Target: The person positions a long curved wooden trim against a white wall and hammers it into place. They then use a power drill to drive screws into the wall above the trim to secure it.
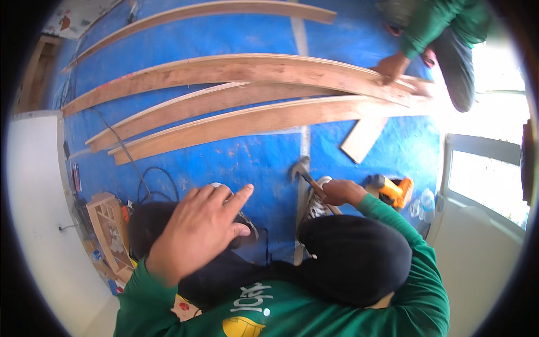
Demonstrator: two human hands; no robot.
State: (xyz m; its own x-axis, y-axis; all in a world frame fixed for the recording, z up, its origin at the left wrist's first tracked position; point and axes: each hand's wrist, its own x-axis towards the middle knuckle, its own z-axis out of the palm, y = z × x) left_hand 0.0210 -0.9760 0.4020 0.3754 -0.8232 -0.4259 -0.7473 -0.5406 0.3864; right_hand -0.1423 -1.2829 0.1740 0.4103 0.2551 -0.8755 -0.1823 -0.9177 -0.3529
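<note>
In what looks like a pause, the right hand (343, 192) grips the hammer (309, 179) over the blue sheet (270, 163), the left hand (196, 230) spreads its seemingly empty fingers, and any stroke calls for reaching toward the boards (247, 124).

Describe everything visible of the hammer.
The hammer has a grey, metal-looking head, curved at its left end, and a slim brownish handle that looks wooden. The person's right hand grips the handle partway along; a paler stretch shows below the grip. It slants, head forward and to the left, above the blue floor covering. The handle crosses in front of the right shoe; whether they touch cannot be told.
</note>
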